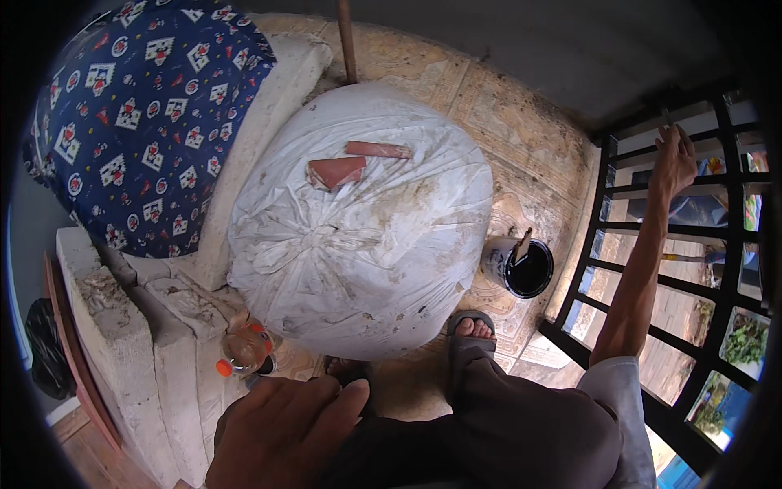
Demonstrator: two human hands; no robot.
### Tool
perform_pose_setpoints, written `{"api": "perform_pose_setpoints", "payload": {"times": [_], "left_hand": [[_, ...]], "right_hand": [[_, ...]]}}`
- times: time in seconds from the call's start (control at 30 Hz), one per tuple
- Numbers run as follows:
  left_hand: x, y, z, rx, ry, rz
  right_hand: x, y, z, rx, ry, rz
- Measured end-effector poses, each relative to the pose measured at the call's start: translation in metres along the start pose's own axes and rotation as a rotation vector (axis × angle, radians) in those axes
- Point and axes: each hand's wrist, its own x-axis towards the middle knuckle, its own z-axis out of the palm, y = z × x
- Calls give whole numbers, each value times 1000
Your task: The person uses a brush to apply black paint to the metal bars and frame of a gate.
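My right hand [676,161] is raised at the upper right, against the black metal grille [733,191]. Its fingers are closed near the top bars, around something small and thin that I cannot make out. My left hand [281,432] rests low in front of me, by my dark-trousered leg. Its fingers are curled together and their tips are hidden, so whatever they may hold does not show. Between my feet and the grille stands an open can of black paint [531,273], with a stick-like handle [522,244] leaning in its mouth.
A big, dirty white sack [391,269] fills the middle, bearing two reddish tile pieces [338,171]. Blue patterned cloth [138,122] covers something at the left. Pale slabs [106,301] and a clear bottle with an orange cap [244,349] are nearby. A pole [348,41] stands behind.
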Motion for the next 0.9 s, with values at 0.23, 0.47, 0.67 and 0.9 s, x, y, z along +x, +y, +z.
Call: {"api": "perform_pose_setpoints", "payload": {"times": [0.23,0.47,0.67,0.9], "left_hand": [[-12,10,-11,96,-15,9],[-47,20,-18,93,22,-67],[-64,30,-10,166,-10,0],[-74,38,8,245,-56,333]], "right_hand": [[-21,-4,-33,356,21,64],[-22,-48,-42,639,-158,115],[-59,-115,-13,846,-510,135],[-119,-162,-12,792,-697,156]]}}
